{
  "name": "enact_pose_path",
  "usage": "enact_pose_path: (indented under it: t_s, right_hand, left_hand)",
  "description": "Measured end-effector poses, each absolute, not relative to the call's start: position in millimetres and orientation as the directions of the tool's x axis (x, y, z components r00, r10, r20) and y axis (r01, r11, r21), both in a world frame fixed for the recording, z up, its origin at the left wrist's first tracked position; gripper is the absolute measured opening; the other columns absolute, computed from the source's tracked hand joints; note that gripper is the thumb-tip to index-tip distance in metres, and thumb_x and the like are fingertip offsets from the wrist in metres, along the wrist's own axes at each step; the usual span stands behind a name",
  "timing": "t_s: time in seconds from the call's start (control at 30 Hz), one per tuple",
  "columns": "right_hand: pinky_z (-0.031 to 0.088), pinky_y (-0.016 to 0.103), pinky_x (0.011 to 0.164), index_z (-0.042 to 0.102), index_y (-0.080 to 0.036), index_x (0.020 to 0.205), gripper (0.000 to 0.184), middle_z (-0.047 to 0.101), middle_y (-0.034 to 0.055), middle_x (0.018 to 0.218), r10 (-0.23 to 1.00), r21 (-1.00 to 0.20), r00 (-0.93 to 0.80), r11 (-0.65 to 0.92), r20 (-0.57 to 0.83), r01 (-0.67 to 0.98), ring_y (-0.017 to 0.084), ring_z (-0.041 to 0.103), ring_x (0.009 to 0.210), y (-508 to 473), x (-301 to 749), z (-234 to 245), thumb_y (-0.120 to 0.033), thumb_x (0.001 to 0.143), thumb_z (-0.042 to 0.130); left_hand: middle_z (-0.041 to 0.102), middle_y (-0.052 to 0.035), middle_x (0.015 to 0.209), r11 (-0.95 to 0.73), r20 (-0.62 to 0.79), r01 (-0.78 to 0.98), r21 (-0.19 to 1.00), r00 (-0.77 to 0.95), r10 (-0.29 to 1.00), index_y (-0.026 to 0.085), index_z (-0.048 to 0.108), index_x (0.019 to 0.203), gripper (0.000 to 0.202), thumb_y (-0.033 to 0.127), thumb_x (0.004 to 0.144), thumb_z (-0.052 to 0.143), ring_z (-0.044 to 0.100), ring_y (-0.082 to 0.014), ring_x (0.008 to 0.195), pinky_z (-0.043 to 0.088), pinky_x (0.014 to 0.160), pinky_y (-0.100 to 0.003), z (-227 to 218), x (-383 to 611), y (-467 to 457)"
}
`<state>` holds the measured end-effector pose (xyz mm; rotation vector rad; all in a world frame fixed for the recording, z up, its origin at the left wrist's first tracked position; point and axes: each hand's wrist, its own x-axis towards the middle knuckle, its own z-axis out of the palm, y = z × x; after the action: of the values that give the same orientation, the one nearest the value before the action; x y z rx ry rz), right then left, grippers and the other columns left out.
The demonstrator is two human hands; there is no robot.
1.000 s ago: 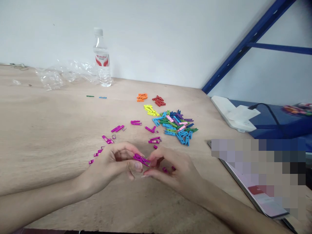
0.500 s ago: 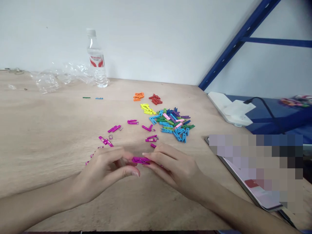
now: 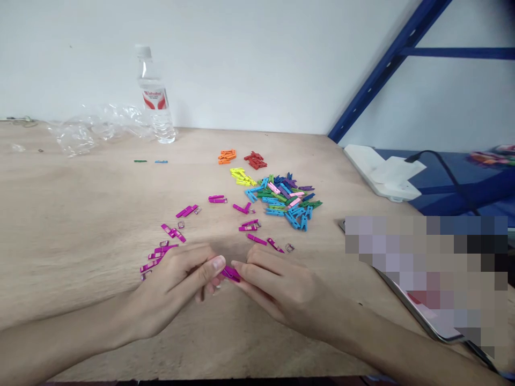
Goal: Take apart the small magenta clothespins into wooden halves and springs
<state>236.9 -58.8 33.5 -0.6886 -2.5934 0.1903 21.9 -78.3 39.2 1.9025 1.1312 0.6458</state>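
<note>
Between my two hands is a small magenta clothespin (image 3: 230,273), held just above the near part of the table. My left hand (image 3: 177,287) pinches its left end between thumb and fingers. The fingertips of my right hand (image 3: 281,279) are closed on its right end. Beyond the hands lie magenta clothespin halves (image 3: 256,239) in an arc, with loose wire springs (image 3: 289,247) beside some of them. Part of the magenta pieces (image 3: 155,257) at the left is covered by my left hand.
A mixed heap of coloured clothespins (image 3: 285,201) lies beyond my right hand, near yellow (image 3: 241,177), orange (image 3: 227,156) and red (image 3: 255,160) groups. A water bottle (image 3: 156,102) and clear plastic bags (image 3: 96,128) stand at the back left. At right are a laptop (image 3: 430,321) and a white object (image 3: 386,177).
My left thumb has come up onto the clothespin, which now tilts downward to the right. My right hand has shifted slightly, uncovering magenta halves and a spring behind it.
</note>
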Motion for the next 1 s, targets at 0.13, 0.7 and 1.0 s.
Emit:
enact_pose_path:
  t_s: [0.13, 0.7, 1.0]
  right_hand:
    - [0.045, 0.025, 0.063, 0.062, -0.013, 0.076, 0.022, 0.054, 0.0032, 0.07, 0.478, -0.218, -0.776, 0.878, 0.412, 0.425, 0.012, 0.049, 0.065, -60.5, 235.3, 35.4, -0.011, 0.091, 0.045]
    - [0.046, 0.027, 0.064, 0.061, -0.015, 0.079, 0.02, 0.054, 0.0032, 0.07, 0.516, -0.278, -0.74, 0.856, 0.432, 0.435, 0.014, 0.052, 0.066, -56.8, 238.0, 39.2, -0.017, 0.092, 0.045]
    - [0.046, 0.025, 0.064, 0.062, -0.015, 0.082, 0.016, 0.058, 0.004, 0.074, 0.56, -0.361, -0.735, 0.822, 0.382, 0.44, 0.014, 0.054, 0.07, -55.5, 238.2, 41.9, -0.018, 0.091, 0.049]
  left_hand:
    - [0.053, 0.0018, 0.064, -0.217, -0.024, 0.459, 0.861, 0.464, 0.886, 0.018, 0.05, 0.064, 0.043, 0.041, 0.096, 0.032, 0.052, -0.0115, 0.06, 0.041, 0.061, -0.022, 37.7, 23.6, -76.8]
    - [0.058, -0.0013, 0.073, -0.111, -0.096, 0.391, 0.913, 0.474, 0.875, 0.017, 0.057, 0.074, 0.046, 0.039, 0.098, 0.025, 0.054, -0.0128, 0.069, 0.044, 0.065, -0.023, 42.6, 24.0, -80.4]
    - [0.056, -0.0007, 0.07, -0.086, -0.115, 0.374, 0.923, 0.484, 0.867, 0.016, 0.057, 0.075, 0.047, 0.042, 0.098, 0.026, 0.051, -0.0115, 0.063, 0.041, 0.059, -0.022, 36.8, 23.8, -78.3]
